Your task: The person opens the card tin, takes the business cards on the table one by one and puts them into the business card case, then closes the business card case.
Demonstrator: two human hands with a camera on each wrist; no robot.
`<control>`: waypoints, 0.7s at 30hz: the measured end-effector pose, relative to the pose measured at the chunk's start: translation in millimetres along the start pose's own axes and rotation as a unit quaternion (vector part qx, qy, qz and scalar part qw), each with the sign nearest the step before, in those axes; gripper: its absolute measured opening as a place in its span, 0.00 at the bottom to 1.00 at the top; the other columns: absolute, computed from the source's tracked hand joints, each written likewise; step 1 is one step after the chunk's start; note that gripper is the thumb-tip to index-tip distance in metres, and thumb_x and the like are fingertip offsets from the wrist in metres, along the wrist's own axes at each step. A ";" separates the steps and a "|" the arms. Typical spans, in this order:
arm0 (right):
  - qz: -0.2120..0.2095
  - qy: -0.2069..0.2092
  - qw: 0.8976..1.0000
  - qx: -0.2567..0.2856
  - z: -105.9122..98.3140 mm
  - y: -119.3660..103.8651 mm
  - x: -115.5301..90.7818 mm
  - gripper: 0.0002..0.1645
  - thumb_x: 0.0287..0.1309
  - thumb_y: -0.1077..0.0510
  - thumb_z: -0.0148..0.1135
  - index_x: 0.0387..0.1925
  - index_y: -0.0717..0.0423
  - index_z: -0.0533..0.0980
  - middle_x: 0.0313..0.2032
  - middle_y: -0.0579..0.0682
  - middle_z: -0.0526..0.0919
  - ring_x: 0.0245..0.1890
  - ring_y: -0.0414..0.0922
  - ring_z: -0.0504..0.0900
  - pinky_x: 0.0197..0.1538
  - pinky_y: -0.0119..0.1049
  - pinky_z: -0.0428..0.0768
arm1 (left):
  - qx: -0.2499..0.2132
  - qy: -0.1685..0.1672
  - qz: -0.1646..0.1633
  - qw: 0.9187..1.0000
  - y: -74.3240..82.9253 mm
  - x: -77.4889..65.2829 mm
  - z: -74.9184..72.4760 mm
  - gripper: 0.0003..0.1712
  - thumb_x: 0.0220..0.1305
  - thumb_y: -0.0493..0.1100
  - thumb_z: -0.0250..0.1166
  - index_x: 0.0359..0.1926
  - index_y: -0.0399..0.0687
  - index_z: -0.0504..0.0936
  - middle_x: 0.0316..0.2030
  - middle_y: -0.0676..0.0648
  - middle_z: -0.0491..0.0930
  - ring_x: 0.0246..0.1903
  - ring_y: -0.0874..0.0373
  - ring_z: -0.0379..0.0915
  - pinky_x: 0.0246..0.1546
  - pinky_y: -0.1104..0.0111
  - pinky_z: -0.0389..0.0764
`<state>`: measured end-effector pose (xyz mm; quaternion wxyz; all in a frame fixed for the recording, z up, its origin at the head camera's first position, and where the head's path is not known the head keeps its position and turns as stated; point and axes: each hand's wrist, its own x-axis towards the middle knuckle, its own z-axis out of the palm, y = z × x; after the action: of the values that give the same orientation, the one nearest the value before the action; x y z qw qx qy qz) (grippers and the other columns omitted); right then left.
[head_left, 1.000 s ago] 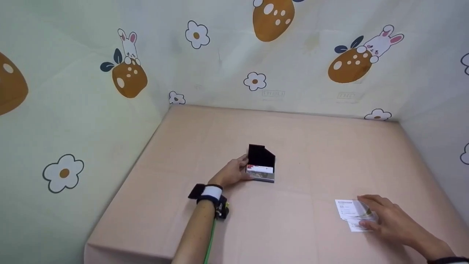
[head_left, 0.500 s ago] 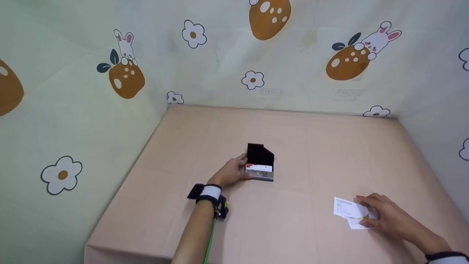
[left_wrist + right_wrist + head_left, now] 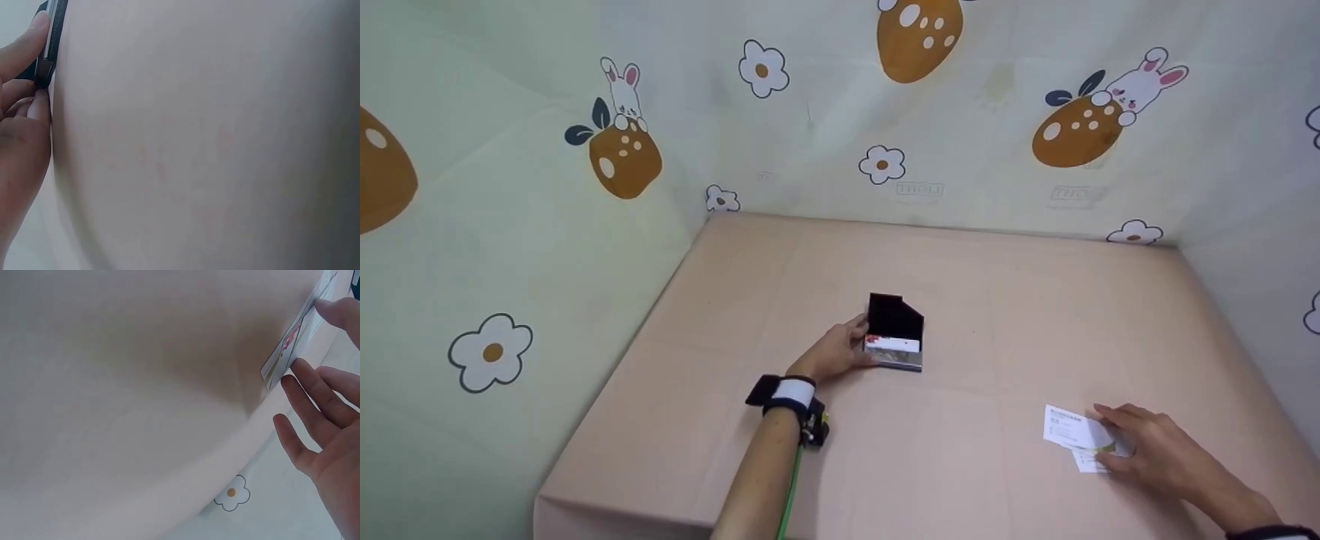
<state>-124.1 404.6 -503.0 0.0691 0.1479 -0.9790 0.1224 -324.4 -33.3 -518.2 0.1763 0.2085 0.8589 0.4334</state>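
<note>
A small black-lined card case [image 3: 895, 319] lies open near the middle of the table, with cards [image 3: 894, 344] inside its front part. My left hand [image 3: 832, 352] holds the case by its left side. In the left wrist view, thumb and fingers pinch the edge of the case [image 3: 53, 34]. At the right of the table, two or more white business cards [image 3: 1069, 427] overlap, fanned out of line. The thumb and fingers of my right hand [image 3: 1166, 454] grip their right end. From the right wrist, the cards [image 3: 295, 337] appear edge-on, close over the cloth.
A pale pink cloth [image 3: 960, 465] covers the table. Walls of printed fabric [image 3: 810, 135] with bunnies, fruit and flowers enclose its back and sides. A band with a small camera [image 3: 814, 424] and a green cable [image 3: 790, 491] runs along my left arm.
The right hand has shifted slightly on the cards, and the upper card has turned a little over the lower one. The left hand and case stay in place.
</note>
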 end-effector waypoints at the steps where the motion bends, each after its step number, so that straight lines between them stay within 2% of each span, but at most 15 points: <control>1: -0.010 0.014 1.000 -0.003 1.1 0.3 -0.5 0.40 0.33 0.55 0.84 0.52 0.68 0.81 0.40 0.53 0.86 0.34 0.40 0.82 0.35 0.33 0.84 | 0.000 -0.001 0.000 1.000 -0.1 0.0 -0.1 0.38 0.63 0.40 0.69 0.70 0.34 0.66 0.79 0.46 0.51 0.79 0.48 0.45 0.79 0.60 0.52; 6: -0.033 0.048 0.998 -0.026 3.0 -2.9 0.6 0.39 0.31 0.55 0.84 0.50 0.66 0.81 0.38 0.52 0.85 0.32 0.40 0.81 0.34 0.34 0.84 | 0.006 -0.002 0.007 1.000 0.8 0.1 -1.1 0.40 0.63 0.40 0.70 0.71 0.34 0.64 0.79 0.43 0.52 0.79 0.47 0.46 0.79 0.60 0.53; 12: 0.003 0.029 0.999 -0.017 1.2 -14.7 7.1 0.41 0.36 0.54 0.83 0.54 0.66 0.78 0.42 0.55 0.84 0.34 0.44 0.82 0.39 0.43 0.86 | 0.012 -0.001 0.006 1.000 2.0 -0.7 -1.7 0.41 0.63 0.41 0.70 0.72 0.35 0.63 0.79 0.45 0.51 0.79 0.47 0.46 0.79 0.59 0.53; 21: -0.050 0.109 0.992 -0.027 8.2 -24.1 22.4 0.46 0.28 0.56 0.85 0.54 0.67 0.78 0.37 0.53 0.86 0.32 0.45 0.81 0.36 0.45 0.85 | 0.014 0.001 -0.006 1.000 2.6 -2.6 -1.4 0.41 0.63 0.41 0.70 0.72 0.35 0.62 0.79 0.46 0.50 0.79 0.47 0.45 0.79 0.59 0.51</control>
<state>-138.8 374.1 -501.8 0.1850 0.1808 -0.9599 0.1078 -322.4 -34.1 -515.0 0.1751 0.2059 0.8662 0.4204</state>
